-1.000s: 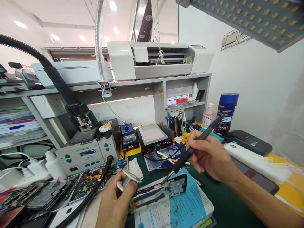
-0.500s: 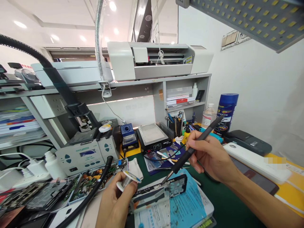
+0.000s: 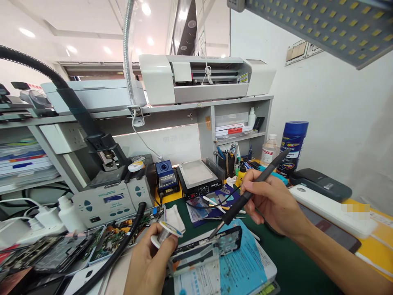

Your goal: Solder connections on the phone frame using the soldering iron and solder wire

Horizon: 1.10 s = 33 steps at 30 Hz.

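Observation:
My right hand (image 3: 270, 203) grips a black soldering iron (image 3: 250, 192) like a pen, its tip touching the opened phone frame (image 3: 208, 248) lying on a blue-and-white pad (image 3: 245, 266). My left hand (image 3: 149, 264) is closed around a small spool of solder wire (image 3: 164, 233), held just left of the phone frame. A thin strand seems to run from the spool toward the iron's tip.
A grey rework station (image 3: 109, 200), a blue soldering station (image 3: 166, 176) and a hot plate (image 3: 198, 178) stand behind. A black hose (image 3: 119, 246) crosses at the left over trays of circuit boards (image 3: 61, 250). A blue can (image 3: 293, 145), a white bar (image 3: 331, 209) and a dark phone (image 3: 331, 229) lie to the right.

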Tool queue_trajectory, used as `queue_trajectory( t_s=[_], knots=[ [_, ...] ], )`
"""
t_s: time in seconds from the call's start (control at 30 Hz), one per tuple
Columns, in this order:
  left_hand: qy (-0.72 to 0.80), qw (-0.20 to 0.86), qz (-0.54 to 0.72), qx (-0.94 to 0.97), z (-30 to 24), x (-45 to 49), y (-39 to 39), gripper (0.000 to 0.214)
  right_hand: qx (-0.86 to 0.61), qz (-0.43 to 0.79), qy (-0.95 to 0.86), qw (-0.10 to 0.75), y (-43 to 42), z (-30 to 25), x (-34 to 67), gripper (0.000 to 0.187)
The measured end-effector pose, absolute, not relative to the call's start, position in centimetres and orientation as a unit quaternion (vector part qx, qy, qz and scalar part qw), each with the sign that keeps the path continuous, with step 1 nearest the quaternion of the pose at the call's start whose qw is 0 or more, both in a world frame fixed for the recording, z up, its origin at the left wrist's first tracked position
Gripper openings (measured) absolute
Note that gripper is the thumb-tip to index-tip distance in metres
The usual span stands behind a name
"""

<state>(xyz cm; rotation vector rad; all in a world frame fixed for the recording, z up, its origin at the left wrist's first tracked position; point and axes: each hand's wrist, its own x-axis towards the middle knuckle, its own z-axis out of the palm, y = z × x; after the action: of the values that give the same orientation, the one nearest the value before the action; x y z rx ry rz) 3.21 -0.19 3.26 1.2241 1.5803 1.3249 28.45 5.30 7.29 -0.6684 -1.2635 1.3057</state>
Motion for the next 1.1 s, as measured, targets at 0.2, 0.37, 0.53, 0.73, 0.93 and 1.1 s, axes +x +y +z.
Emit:
queue_trajectory(
  t_s=[0.2,0.37,0.53,0.73,0.93,1.1],
  knots=[
    [0.614,0.383,0.515,0.46,3.42,3.36,-0.23,0.032,-0.289,0.554,-0.539,0.565,5.25,7.29,28.41,0.023],
    [0.613,0.367,0.518,0.47,3.55,3.42,-0.27,0.03,-0.288,0.555,-0.537,0.566,5.23,7.35,28.42,0.023],
    [0.605,0.42,0.522,0.431,3.85,3.8,-0.48,0.033,-0.293,0.554,-0.537,0.564,5.2,7.43,28.36,0.023],
    [0.606,0.4,0.522,0.448,3.78,3.75,-0.43,0.032,-0.296,0.552,-0.536,0.566,5.21,7.39,28.41,0.023],
    [0.608,0.375,0.518,0.471,3.33,3.2,-0.17,0.031,-0.301,0.552,-0.536,0.564,5.1,7.48,28.34,0.022],
    [0.61,0.368,0.511,0.482,3.36,3.19,-0.21,0.03,-0.301,0.547,-0.54,0.564,5.11,7.54,28.34,0.024]
  ],
)
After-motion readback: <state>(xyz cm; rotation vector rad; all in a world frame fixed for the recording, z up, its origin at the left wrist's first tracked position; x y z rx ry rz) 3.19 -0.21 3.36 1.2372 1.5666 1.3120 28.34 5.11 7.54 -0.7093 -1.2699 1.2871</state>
